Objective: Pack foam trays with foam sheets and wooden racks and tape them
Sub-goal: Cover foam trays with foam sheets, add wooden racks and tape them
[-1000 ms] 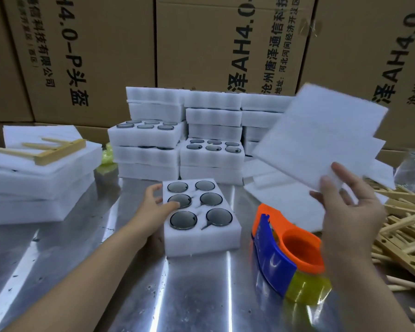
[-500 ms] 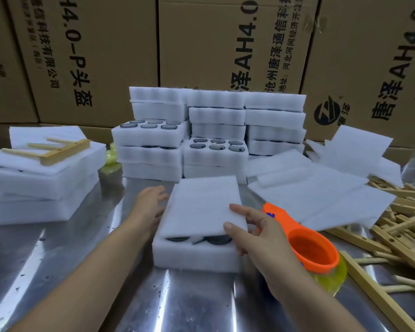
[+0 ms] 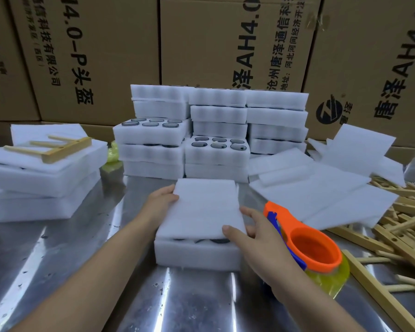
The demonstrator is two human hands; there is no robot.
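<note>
A white foam tray [image 3: 197, 255] sits on the metal table in front of me. A white foam sheet [image 3: 204, 209] lies on top of it, and dark round parts show in the gap under its front edge. My left hand [image 3: 162, 200] touches the sheet's far left corner and the tray's left side. My right hand [image 3: 252, 233] lies at the sheet's near right corner, thumb on top of the sheet. An orange and blue tape dispenser [image 3: 304, 243] with yellow tape stands just right of my right hand. Wooden racks [image 3: 398, 226] are piled at the right.
Stacked foam trays [image 3: 216, 130] stand behind, some showing round dark parts. Loose foam sheets [image 3: 321, 188] spread at the right. At the left, foam packs [image 3: 38, 168] carry a wooden rack [image 3: 55, 147]. Cardboard boxes [image 3: 201, 44] wall the back.
My right hand brought the foam sheet down from the upper right and laid it over the tray, covering the round parts. My left hand shifted up to the sheet's far left corner.
</note>
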